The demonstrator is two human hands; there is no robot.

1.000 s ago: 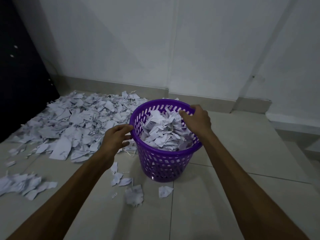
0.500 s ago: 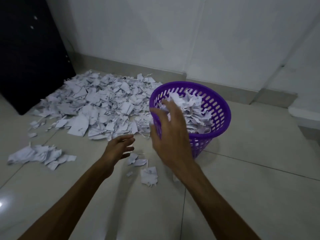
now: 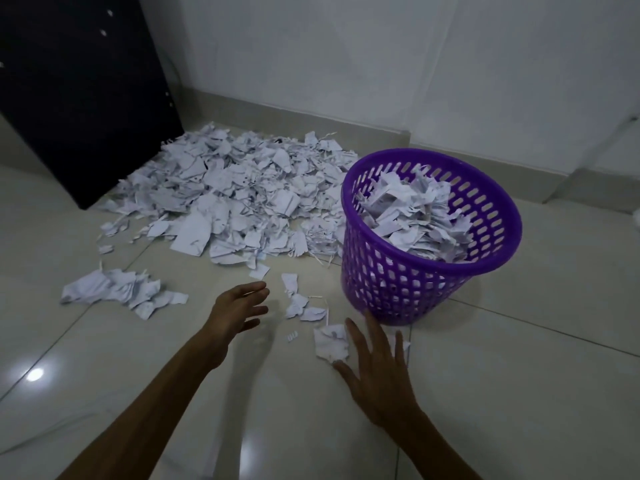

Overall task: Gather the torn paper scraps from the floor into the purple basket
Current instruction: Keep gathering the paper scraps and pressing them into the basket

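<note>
Head view: right hand (image 3: 375, 370) flat, fingers spread wide, holds nothing, low centre of frame. Crumpled white paper scrap (image 3: 330, 342) lies just left of its fingers, touching or nearly. Left hand (image 3: 239, 308) open, empty, farther left. Round purple plastic basket (image 3: 401, 282), about full, stands just above right hand. Big white scrap pile (image 3: 235, 199) upper left. Right hand nearer, likely grabs scrap.

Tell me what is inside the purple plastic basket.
The purple plastic basket holds torn white paper scraps, heaped nearly to its rim. Whatever lies beneath them, including the bottom, is covered.
</note>
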